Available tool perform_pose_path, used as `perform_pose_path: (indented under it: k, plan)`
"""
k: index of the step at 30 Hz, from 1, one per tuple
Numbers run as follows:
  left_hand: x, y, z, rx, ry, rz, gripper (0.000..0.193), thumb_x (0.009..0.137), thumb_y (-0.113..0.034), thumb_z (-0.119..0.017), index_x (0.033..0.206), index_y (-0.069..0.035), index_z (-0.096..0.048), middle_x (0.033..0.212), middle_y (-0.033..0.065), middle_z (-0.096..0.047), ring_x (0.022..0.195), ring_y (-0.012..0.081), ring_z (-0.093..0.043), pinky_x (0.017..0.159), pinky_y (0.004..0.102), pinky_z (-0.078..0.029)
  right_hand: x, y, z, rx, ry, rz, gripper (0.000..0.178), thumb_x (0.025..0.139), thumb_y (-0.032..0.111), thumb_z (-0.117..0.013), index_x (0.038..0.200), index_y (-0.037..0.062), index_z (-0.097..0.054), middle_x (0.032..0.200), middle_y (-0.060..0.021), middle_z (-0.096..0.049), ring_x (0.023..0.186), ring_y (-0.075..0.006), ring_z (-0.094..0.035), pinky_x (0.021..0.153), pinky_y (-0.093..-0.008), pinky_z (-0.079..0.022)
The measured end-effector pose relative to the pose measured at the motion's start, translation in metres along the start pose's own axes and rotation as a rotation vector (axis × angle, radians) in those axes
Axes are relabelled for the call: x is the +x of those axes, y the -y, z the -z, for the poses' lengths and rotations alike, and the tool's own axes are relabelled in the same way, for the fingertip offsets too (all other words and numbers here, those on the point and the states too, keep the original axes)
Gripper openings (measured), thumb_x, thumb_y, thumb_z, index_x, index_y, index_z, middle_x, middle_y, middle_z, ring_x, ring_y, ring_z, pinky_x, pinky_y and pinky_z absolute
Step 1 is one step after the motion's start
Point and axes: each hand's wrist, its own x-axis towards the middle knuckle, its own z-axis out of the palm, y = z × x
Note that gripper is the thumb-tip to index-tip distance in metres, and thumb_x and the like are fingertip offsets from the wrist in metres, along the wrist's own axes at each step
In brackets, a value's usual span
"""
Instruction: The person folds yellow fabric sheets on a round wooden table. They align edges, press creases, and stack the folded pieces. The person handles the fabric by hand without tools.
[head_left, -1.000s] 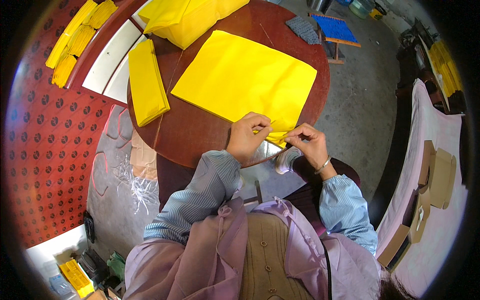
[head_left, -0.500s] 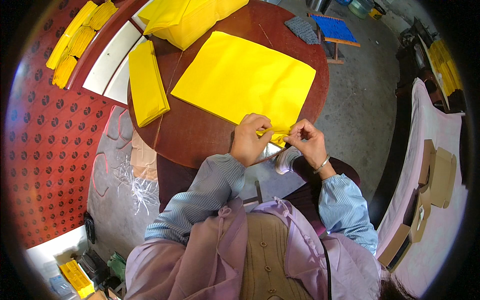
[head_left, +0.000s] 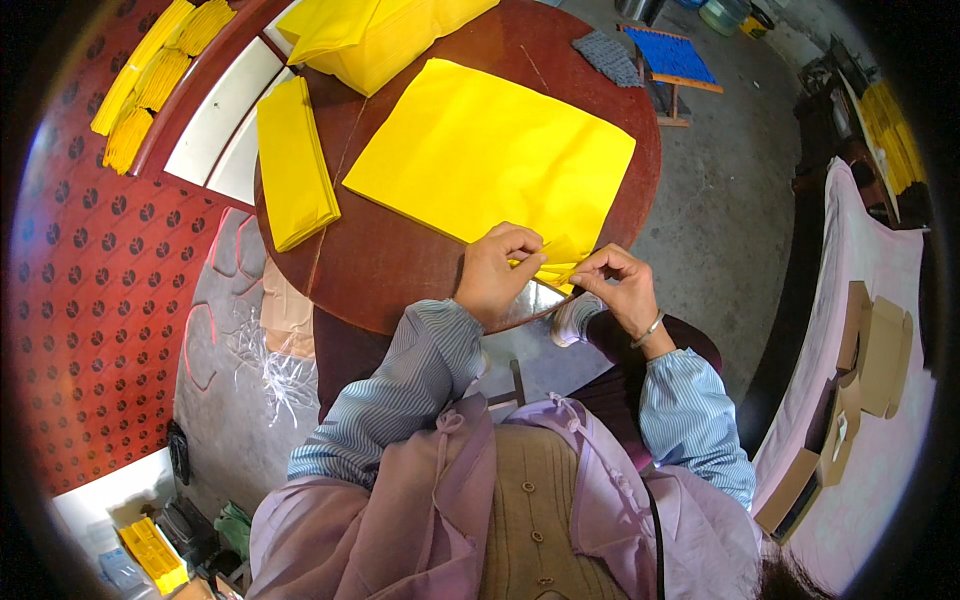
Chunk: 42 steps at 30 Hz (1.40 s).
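A flat yellow fabric sheet point(head_left: 490, 150), perhaps several layers thick, lies on the round brown table point(head_left: 400, 270). Its near right corner is lifted and bunched between my hands at the table's front edge. My left hand point(head_left: 498, 270) pinches that corner from the left, thumb and fingers pressed together. On the other side, my right hand point(head_left: 622, 288), with a bracelet at the wrist, pinches the corner's tip between thumb and forefinger. The folds right between the fingers are partly hidden.
A narrow folded yellow stack point(head_left: 295, 165) lies at the table's left, and a bulky yellow fabric pile point(head_left: 390, 40) at its far side. A grey knitted cloth point(head_left: 607, 60) rests at the far right edge, near a blue-topped stool point(head_left: 672, 58). Cardboard boxes point(head_left: 885, 355) sit at right.
The lifted corner stands up more, with its layers spread apart. My left hand has shifted slightly left, and my right hand has moved slightly right and down.
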Motion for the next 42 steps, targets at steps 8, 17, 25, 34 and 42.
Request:
perform_pose_path:
  k: [8, 17, 25, 34, 42]
  plan:
    - [-0.006, -0.005, 0.002, 0.152, 0.045, -0.236, 0.019, 0.085, 0.001, -0.077, 0.103, 0.000, -0.072, 0.111, 0.0140, -0.070, 0.105, 0.0307, -0.067, 0.092, 0.0380, -0.056, 0.000, 0.002, -0.001, 0.053, -0.011, -0.058, 0.013, 0.088, 0.007, -0.087, 0.095, 0.0014, -0.077, 0.089, 0.0012, -0.069, 0.077, -0.0051, -0.060, 0.070, -0.0229, -0.051]
    - [-0.002, 0.000, -0.007, 0.108, -0.059, -0.091, 0.017, 0.088, -0.001, -0.081, 0.102, 0.003, -0.073, 0.109, 0.0131, -0.073, 0.097, 0.0220, -0.073, 0.087, 0.0318, -0.059, -0.002, 0.004, -0.003, 0.030, -0.013, 0.033, 0.013, 0.088, 0.006, -0.087, 0.096, 0.0015, -0.078, 0.088, 0.0003, -0.069, 0.077, -0.0071, -0.061, 0.071, -0.0238, -0.051]
    - [-0.003, -0.006, -0.002, 0.038, -0.024, -0.002, 0.015, 0.091, -0.001, -0.079, 0.104, 0.004, -0.074, 0.110, 0.0129, -0.073, 0.098, 0.0202, -0.073, 0.091, 0.0303, -0.059, -0.001, 0.006, 0.000, -0.046, -0.004, 0.035, 0.012, 0.087, 0.008, -0.087, 0.095, 0.0016, -0.082, 0.086, -0.0025, -0.070, 0.076, -0.0099, -0.062, 0.071, -0.0247, -0.051]
    - [-0.005, -0.006, 0.006, 0.100, 0.036, -0.163, 0.018, 0.086, -0.003, -0.080, 0.102, 0.001, -0.074, 0.111, 0.0130, -0.073, 0.105, 0.0243, -0.071, 0.094, 0.0340, -0.057, 0.000, 0.004, -0.001, -0.010, -0.003, -0.019, 0.013, 0.088, 0.009, -0.088, 0.096, 0.0027, -0.081, 0.088, -0.0005, -0.071, 0.077, -0.0070, -0.062, 0.071, -0.0238, -0.051]
    - [-0.006, -0.002, -0.009, 0.274, -0.086, -0.209, 0.018, 0.086, -0.003, -0.082, 0.101, 0.002, -0.073, 0.107, 0.0143, -0.072, 0.097, 0.0271, -0.072, 0.089, 0.0345, -0.058, -0.002, 0.002, -0.003, 0.053, -0.018, -0.002, 0.018, 0.087, 0.008, -0.089, 0.099, 0.0029, -0.075, 0.087, 0.0009, -0.067, 0.077, -0.0065, -0.060, 0.071, -0.0237, -0.051]
